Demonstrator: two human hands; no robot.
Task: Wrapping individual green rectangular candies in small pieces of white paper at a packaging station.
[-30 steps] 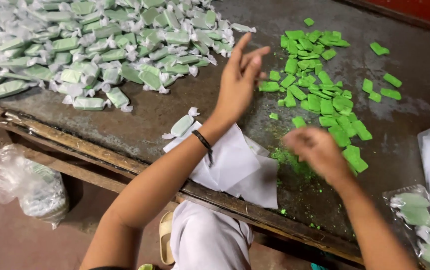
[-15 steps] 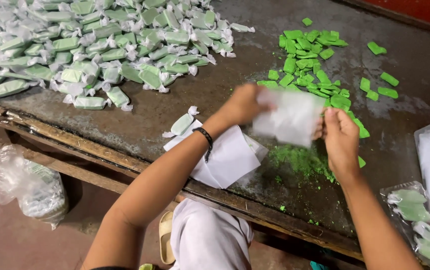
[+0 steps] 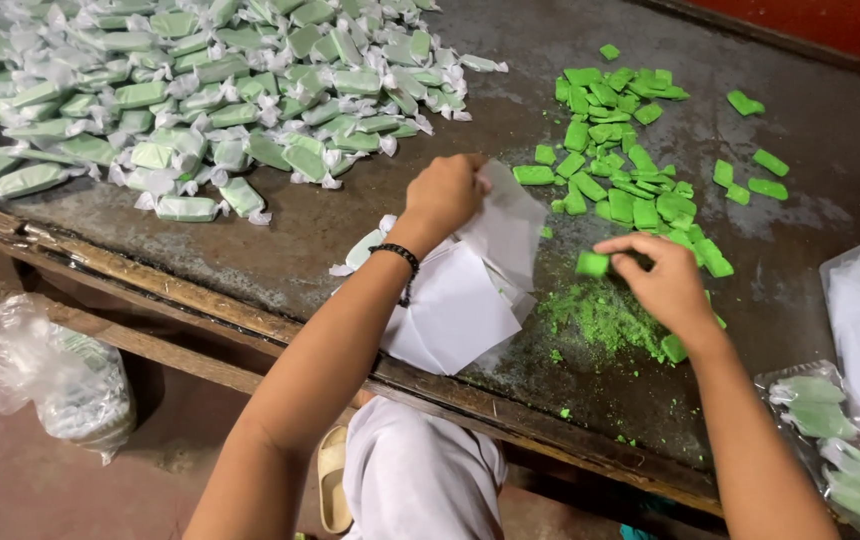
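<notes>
The left hand point(image 3: 447, 192) pinches a thin white paper wrapper sheet point(image 3: 510, 228) above the white paper stack point(image 3: 455, 315). The right hand point(image 3: 662, 280) grips a small green candy block point(image 3: 592, 264) in its fingertips, seemingly just above green crumbs point(image 3: 600, 315) on the dark metal tabletop point(image 3: 300, 235).

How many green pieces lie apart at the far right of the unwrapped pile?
4: one green piece farthest back, then three closer together, at and. None look hidden.
</notes>
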